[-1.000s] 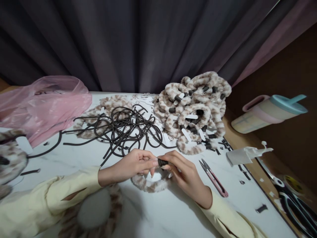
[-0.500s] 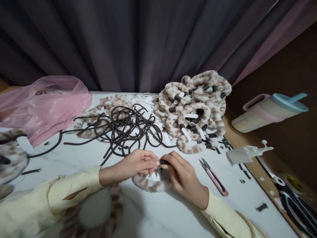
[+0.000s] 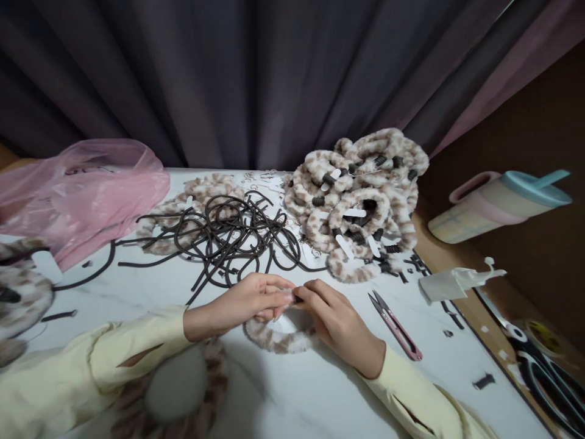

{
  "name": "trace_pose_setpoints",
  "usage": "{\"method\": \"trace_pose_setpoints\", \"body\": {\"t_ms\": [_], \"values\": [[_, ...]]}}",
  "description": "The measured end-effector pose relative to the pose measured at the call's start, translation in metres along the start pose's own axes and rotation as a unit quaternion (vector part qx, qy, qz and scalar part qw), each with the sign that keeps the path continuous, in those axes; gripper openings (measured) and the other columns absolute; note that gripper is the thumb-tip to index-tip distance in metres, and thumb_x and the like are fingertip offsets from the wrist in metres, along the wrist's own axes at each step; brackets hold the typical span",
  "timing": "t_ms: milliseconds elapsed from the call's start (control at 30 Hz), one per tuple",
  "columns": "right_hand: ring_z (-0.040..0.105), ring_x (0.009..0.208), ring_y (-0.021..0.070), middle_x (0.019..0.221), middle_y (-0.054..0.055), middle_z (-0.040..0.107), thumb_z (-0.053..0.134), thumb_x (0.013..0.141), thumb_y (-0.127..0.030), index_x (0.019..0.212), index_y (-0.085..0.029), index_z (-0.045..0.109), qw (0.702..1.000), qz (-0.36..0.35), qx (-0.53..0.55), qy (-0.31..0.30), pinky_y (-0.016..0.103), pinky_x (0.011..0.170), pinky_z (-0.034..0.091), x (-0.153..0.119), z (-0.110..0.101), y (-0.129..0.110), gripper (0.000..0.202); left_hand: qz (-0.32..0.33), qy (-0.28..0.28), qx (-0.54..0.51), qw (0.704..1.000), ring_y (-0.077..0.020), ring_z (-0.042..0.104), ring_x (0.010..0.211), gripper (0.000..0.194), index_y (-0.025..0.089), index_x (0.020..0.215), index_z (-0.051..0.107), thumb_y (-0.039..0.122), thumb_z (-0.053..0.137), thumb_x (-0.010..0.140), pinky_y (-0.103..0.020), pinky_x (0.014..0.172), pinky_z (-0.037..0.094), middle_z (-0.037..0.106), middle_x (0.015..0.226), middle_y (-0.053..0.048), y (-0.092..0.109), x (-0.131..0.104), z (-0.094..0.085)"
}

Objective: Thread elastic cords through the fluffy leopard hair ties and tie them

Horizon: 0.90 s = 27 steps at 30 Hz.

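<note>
A brown-and-white plush ring (image 3: 281,341) lies on the white table just below my hands, its upper part running up between them. My left hand (image 3: 260,299) pinches the ring near its dark wrapped section, thumb and fingers pressed together. Against it, my right hand (image 3: 336,320) is closed on the other side of that section, fingertips meeting the left thumb. The dark section is mostly covered by my fingers. A second plush ring (image 3: 214,378) lies below my left forearm. Beside my right hand are pink-handled thread snips (image 3: 395,326), their blades spread.
Tangled dark cords (image 3: 237,244) lie beyond my hands. A pile of finished-looking plush rings (image 3: 361,201) with white tags stands behind to the right. A pink plastic bag (image 3: 105,189) is at left. A tumbler (image 3: 484,207), a white packet (image 3: 450,283) and black-handled scissors (image 3: 543,372) sit along the right.
My right hand has shifted slightly, its fingers closing over the dark wrapped section, which shows less now. My left hand keeps its pinch in nearly the same place.
</note>
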State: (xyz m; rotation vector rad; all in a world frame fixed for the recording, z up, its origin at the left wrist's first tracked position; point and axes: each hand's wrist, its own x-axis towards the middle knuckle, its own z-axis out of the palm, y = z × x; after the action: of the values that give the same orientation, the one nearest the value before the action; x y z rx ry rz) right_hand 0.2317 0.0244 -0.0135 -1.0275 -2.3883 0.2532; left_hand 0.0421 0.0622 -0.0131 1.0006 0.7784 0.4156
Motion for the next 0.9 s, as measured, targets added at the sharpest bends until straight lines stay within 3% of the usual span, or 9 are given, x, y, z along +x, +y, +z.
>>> {"method": "trace_pose_setpoints", "body": {"t_ms": [67, 333, 433, 567, 700, 900], "values": [[0.053, 0.074, 0.0178, 0.082, 0.009, 0.056, 0.033, 0.086, -0.003, 0.105, -0.015, 0.048, 1.0, 0.011, 0.024, 0.007, 0.028, 0.063, 0.048, 0.0, 0.002, -0.001, 0.027, 0.003, 0.006, 0.004, 1.0, -0.0042, 0.032, 0.044, 0.034, 0.011, 0.093, 0.058, 0.038, 0.065, 0.074, -0.019, 0.042, 0.017, 0.046, 0.053, 0.006, -0.001, 0.0, 0.0], [0.055, 0.071, 0.0165, 0.08, 0.007, 0.058, 0.035, 0.091, -0.01, 0.105, -0.016, 0.048, 0.997, 0.012, 0.063, 0.046, 0.026, 0.061, 0.048, -0.001, 0.003, -0.003, 0.021, -0.002, -0.009, 0.046, 0.999, -0.0042, 0.028, 0.042, 0.03, 0.011, 0.068, 0.057, 0.04, 0.062, 0.076, -0.019, 0.041, 0.017, 0.042, 0.049, 0.006, 0.006, -0.004, 0.001], [0.059, 0.072, 0.0141, 0.087, 0.007, 0.061, 0.039, 0.091, -0.015, 0.111, -0.018, 0.047, 0.989, 0.056, 0.124, 0.052, 0.023, 0.062, 0.049, -0.001, 0.001, -0.001, 0.022, 0.016, 0.015, 0.127, 0.992, -0.0063, 0.035, 0.044, 0.028, 0.012, 0.07, 0.058, 0.039, 0.058, 0.078, -0.019, 0.043, 0.023, 0.046, 0.05, 0.004, 0.006, -0.006, 0.003], [0.06, 0.068, 0.0128, 0.083, 0.004, 0.064, 0.053, 0.088, -0.025, 0.1, -0.018, 0.055, 0.973, 0.128, 0.188, 0.024, 0.021, 0.061, 0.048, 0.002, -0.006, 0.0, 0.014, 0.082, 0.077, 0.259, 0.959, -0.0085, 0.043, 0.05, 0.025, 0.014, 0.076, 0.063, 0.035, 0.052, 0.082, -0.019, 0.05, 0.033, 0.053, 0.055, 0.003, 0.003, -0.008, 0.006], [0.058, 0.067, 0.012, 0.077, 0.003, 0.062, 0.048, 0.09, -0.023, 0.092, -0.017, 0.058, 0.97, 0.118, 0.213, 0.022, 0.021, 0.061, 0.045, 0.005, -0.011, 0.001, 0.012, 0.128, 0.101, 0.319, 0.934, -0.0094, 0.045, 0.053, 0.024, 0.015, 0.08, 0.067, 0.032, 0.051, 0.082, -0.018, 0.052, 0.034, 0.057, 0.056, 0.002, -0.002, -0.008, 0.007], [0.057, 0.068, 0.0138, 0.078, 0.005, 0.061, 0.042, 0.093, -0.025, 0.09, -0.017, 0.055, 0.974, 0.086, 0.206, 0.046, 0.023, 0.06, 0.045, 0.002, -0.005, 0.0, 0.016, 0.09, 0.087, 0.304, 0.944, -0.0085, 0.045, 0.05, 0.028, 0.014, 0.066, 0.062, 0.034, 0.051, 0.083, -0.018, 0.051, 0.035, 0.054, 0.053, 0.003, -0.001, -0.01, 0.009]]}}
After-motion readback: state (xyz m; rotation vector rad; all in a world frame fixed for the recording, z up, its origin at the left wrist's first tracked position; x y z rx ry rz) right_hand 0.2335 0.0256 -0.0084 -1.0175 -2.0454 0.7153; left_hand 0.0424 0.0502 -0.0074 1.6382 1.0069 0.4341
